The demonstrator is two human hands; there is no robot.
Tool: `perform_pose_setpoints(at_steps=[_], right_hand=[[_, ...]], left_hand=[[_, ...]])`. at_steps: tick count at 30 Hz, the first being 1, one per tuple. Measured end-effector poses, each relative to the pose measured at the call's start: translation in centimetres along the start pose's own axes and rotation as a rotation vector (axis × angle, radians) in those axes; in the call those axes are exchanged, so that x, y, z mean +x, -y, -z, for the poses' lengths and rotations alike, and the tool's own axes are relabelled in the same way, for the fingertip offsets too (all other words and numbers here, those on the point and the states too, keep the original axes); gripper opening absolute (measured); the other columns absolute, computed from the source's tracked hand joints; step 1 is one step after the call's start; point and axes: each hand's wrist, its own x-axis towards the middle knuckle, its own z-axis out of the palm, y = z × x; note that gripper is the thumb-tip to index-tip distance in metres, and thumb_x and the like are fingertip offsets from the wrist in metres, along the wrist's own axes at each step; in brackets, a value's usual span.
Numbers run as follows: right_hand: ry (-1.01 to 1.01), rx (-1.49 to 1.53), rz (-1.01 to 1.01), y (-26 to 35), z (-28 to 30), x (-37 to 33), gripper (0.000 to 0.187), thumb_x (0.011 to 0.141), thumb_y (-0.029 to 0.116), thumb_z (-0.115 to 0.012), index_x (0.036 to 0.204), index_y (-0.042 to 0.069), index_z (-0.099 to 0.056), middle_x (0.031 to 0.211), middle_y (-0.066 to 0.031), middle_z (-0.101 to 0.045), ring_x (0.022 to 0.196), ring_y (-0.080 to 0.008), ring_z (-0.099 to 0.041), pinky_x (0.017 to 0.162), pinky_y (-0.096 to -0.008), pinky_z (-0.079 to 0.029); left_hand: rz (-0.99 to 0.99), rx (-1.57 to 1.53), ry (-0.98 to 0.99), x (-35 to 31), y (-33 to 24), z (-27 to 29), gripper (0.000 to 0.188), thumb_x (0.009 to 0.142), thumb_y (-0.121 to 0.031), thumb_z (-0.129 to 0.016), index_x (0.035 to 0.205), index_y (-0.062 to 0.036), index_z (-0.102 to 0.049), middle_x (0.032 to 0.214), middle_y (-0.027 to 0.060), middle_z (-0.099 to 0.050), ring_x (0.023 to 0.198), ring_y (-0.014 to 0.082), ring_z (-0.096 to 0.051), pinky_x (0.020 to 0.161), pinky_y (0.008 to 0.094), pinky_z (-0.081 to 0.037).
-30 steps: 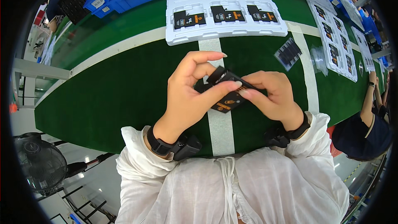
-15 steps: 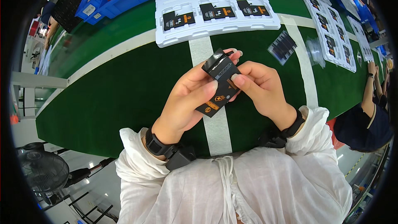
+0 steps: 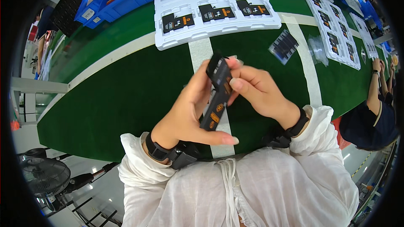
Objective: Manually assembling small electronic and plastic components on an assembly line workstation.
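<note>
From my remote seat I watch a slim black battery pack with orange markings, held up off the table between two hands, tilted, its dark upper end leaning toward the tray. The right hand closes on its right edge, thumb on the near side and fingers bent behind; I judge that this pinch steadies it. The left hand lies along the other side, its thumb spread wide, well off the pack, perhaps to leave the lower face uncovered. Its fingers pass behind, so I cannot tell how firmly they bear on it.

Below runs a pale strip across the green tabletop. Just beyond sits a white tray, where similar black packs lie in moulded recesses, which I take as a way of keeping them apart. To its right, a clear packet of dark strips lies flat, within easy reach of the right hand. Blue bins stand farther back, left of the tray, out of the hands' way.
</note>
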Motion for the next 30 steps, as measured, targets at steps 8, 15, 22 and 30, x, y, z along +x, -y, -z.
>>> perform_pose_setpoints(at_steps=[8, 15, 22, 30], right_hand=[[-0.122, -0.674, 0.558, 1.4, 1.8, 0.3, 0.008, 0.077, 0.005, -0.058, 0.077, -0.002, -0.055, 0.065, -0.0079, -0.057, 0.054, -0.0150, -0.056, 0.053, -0.0227, -0.045], [-0.205, -0.714, 0.543, 1.3, 1.7, -0.1, 0.004, 0.067, -0.001, -0.055, 0.071, -0.001, -0.053, 0.058, -0.0077, -0.052, 0.048, -0.0169, -0.050, 0.045, -0.0250, -0.038], [-0.271, -0.817, 0.617, 1.1, 1.6, 0.0, 0.006, 0.064, -0.003, -0.057, 0.068, -0.001, -0.053, 0.053, -0.0071, -0.049, 0.044, -0.0177, -0.048, 0.042, -0.0253, -0.037], [-0.210, -0.999, 0.465, 1.1, 1.5, 0.1, 0.006, 0.071, 0.003, -0.055, 0.067, 0.003, -0.050, 0.058, -0.0095, -0.048, 0.051, -0.0279, -0.049, 0.048, -0.0357, -0.039]], left_hand=[[-0.021, 0.346, 0.082, 0.7, -0.6, 0.7, 0.093, 0.054, -0.015, -0.080, 0.134, -0.0012, -0.034, 0.106, 0.0103, -0.048, 0.101, 0.0215, -0.046, 0.092, 0.0314, -0.034], [0.025, 0.414, 0.121, 0.8, -0.3, 0.6, 0.092, 0.054, -0.020, -0.080, 0.133, -0.0015, -0.035, 0.104, 0.0095, -0.048, 0.097, 0.0200, -0.046, 0.087, 0.0298, -0.036], [0.015, 0.405, 0.036, 0.9, 0.3, 0.0, 0.092, 0.053, -0.021, -0.081, 0.132, -0.0020, -0.038, 0.103, 0.0087, -0.049, 0.096, 0.0203, -0.047, 0.087, 0.0305, -0.036], [0.113, 0.793, -0.038, 0.6, 0.8, -0.1, 0.088, 0.053, -0.025, -0.082, 0.127, 0.0001, -0.042, 0.104, 0.0110, -0.048, 0.098, 0.0239, -0.049, 0.088, 0.0318, -0.037]])
